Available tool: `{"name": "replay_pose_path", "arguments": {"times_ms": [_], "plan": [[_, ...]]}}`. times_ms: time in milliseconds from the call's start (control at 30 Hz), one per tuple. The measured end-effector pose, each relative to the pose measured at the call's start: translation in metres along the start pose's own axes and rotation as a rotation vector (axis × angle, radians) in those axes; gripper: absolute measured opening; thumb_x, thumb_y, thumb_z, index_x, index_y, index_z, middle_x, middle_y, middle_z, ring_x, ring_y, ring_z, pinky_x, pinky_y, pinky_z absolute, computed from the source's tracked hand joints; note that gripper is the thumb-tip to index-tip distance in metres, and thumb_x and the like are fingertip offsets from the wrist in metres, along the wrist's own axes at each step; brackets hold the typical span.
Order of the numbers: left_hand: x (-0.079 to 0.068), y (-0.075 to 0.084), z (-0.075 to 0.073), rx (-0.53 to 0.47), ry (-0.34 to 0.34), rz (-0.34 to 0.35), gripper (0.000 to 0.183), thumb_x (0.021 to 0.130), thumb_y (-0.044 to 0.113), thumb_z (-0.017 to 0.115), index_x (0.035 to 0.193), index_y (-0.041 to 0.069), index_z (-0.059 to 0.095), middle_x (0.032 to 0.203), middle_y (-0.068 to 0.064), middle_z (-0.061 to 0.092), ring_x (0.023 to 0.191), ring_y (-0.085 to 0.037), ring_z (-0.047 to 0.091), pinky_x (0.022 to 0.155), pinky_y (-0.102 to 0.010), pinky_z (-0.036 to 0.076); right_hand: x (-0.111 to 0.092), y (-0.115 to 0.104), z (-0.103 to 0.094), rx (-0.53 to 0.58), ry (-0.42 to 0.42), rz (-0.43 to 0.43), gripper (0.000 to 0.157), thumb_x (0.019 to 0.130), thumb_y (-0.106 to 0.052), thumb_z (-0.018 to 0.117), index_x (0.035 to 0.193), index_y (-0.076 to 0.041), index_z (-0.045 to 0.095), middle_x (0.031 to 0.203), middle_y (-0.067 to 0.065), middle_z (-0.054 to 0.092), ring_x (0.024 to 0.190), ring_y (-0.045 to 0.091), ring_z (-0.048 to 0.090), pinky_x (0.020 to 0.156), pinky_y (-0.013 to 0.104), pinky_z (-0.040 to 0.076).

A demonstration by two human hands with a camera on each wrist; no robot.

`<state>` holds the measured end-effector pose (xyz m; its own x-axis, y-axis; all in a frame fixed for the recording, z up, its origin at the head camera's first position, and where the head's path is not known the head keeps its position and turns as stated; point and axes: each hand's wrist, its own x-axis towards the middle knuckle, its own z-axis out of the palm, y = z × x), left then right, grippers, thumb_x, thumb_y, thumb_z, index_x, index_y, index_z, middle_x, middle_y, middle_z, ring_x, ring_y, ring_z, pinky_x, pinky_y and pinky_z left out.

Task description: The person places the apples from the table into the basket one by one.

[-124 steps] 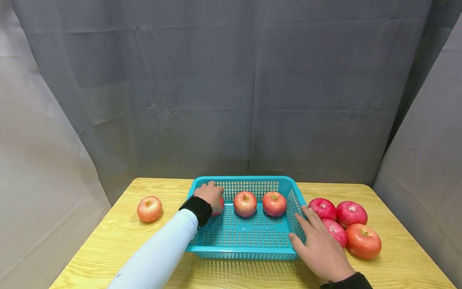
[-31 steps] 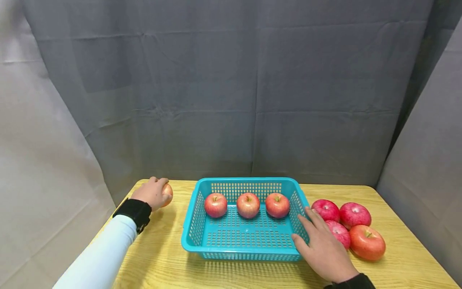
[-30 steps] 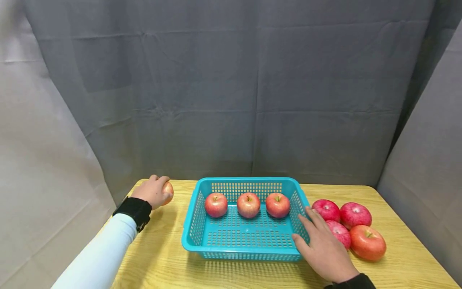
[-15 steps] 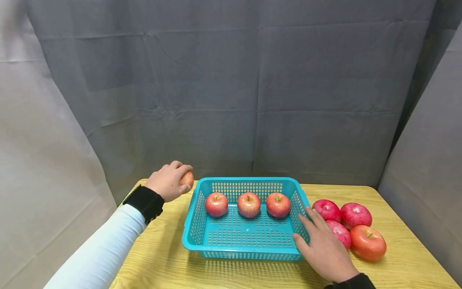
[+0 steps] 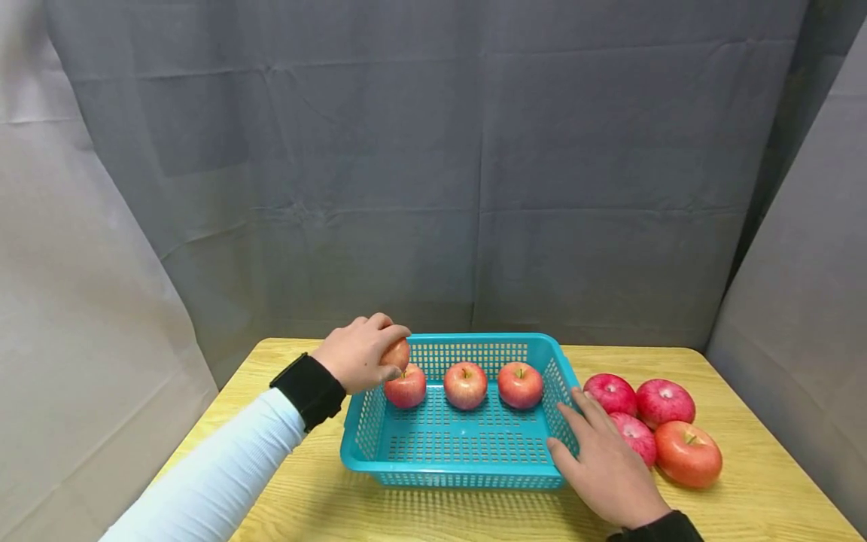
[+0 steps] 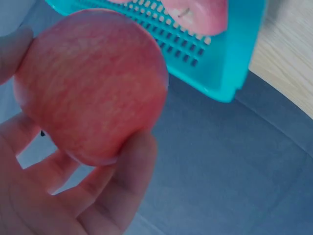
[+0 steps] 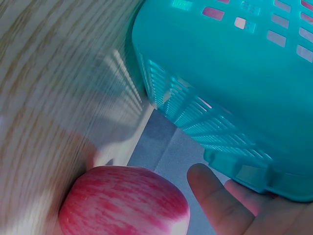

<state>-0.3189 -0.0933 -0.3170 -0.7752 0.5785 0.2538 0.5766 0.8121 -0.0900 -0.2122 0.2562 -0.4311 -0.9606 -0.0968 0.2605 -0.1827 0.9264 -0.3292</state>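
My left hand (image 5: 357, 355) grips a red apple (image 5: 396, 354) over the left rim of a turquoise plastic basket (image 5: 460, 479). In the left wrist view, thumb and fingers curl round the sides of this apple (image 6: 93, 88). Three more apples stand in a row along the back of the basket: a left one (image 5: 405, 390), partly overlapped by the held apple, a middle one (image 5: 465, 386) and a right one (image 5: 520, 385). My right hand (image 5: 606, 470) rests at the basket's right rim, fingers extended. The right wrist view shows its fingers by the basket's side wall (image 7: 234, 88).
Several apples cluster on the wooden table (image 5: 759, 489) just right of my right hand, among them a deep pink one (image 5: 610, 394) and a larger orange-red one (image 5: 689, 454). A grey cloth (image 5: 433, 188) hangs behind the table, with lighter cloth at both sides.
My left hand let go of an apple in the basket, took the apple from the table's left, lifted it and carried it right to the basket. The right hand stays at the rim.
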Motion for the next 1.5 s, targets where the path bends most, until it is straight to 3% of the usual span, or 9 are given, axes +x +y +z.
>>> {"name": "replay_pose_path", "arguments": {"times_ms": [367, 600, 1033, 1333, 1500], "plan": [[0.01, 0.019, 0.021, 0.023, -0.039, 0.08, 0.05, 0.078, 0.035, 0.07, 0.126, 0.027, 0.058, 0.111, -0.002, 0.055, 0.085, -0.019, 0.05, 0.058, -0.034, 0.049, -0.001, 0.004, 0.002, 0.004, 0.013, -0.011, 0.068, 0.092, -0.059, 0.046, 0.136, -0.007, 0.049, 0.15, 0.016, 0.026, 0.136, 0.033, 0.016, 0.092, 0.066, 0.039], [0.015, 0.032, 0.033, 0.014, -0.05, 0.145, 0.048, 0.077, 0.033, 0.07, 0.123, 0.026, 0.06, 0.11, -0.001, 0.057, 0.087, -0.021, 0.053, 0.065, -0.037, 0.052, -0.002, 0.007, 0.004, 0.011, 0.023, -0.012, 0.067, 0.092, -0.057, 0.047, 0.136, -0.006, 0.049, 0.15, 0.016, 0.027, 0.136, 0.033, 0.016, 0.095, 0.065, 0.037], [0.021, 0.05, 0.056, 0.011, -0.104, 0.195, 0.046, 0.078, 0.032, 0.068, 0.122, 0.022, 0.06, 0.098, 0.0, 0.059, 0.077, -0.019, 0.053, 0.059, -0.034, 0.05, -0.003, 0.006, 0.003, 0.016, 0.028, -0.012, 0.066, 0.092, -0.056, 0.047, 0.135, -0.006, 0.05, 0.15, 0.016, 0.026, 0.136, 0.033, 0.017, 0.093, 0.066, 0.039], [0.026, 0.062, 0.076, 0.054, -0.166, 0.202, 0.045, 0.07, 0.036, 0.074, 0.112, 0.027, 0.062, 0.086, 0.003, 0.053, 0.064, -0.014, 0.047, 0.06, -0.03, 0.041, -0.002, 0.004, 0.002, 0.014, 0.024, 0.002, 0.064, 0.092, -0.055, 0.05, 0.135, -0.007, 0.051, 0.15, 0.015, 0.026, 0.136, 0.033, 0.016, 0.092, 0.066, 0.039], [0.027, 0.063, 0.085, 0.065, -0.173, 0.202, 0.048, 0.066, 0.035, 0.077, 0.111, 0.026, 0.062, 0.087, 0.001, 0.054, 0.069, -0.017, 0.05, 0.062, -0.032, 0.045, 0.0, 0.003, 0.003, 0.017, 0.023, 0.005, 0.063, 0.091, -0.054, 0.051, 0.134, -0.008, 0.051, 0.15, 0.015, 0.026, 0.136, 0.033, 0.016, 0.091, 0.066, 0.041]]}}
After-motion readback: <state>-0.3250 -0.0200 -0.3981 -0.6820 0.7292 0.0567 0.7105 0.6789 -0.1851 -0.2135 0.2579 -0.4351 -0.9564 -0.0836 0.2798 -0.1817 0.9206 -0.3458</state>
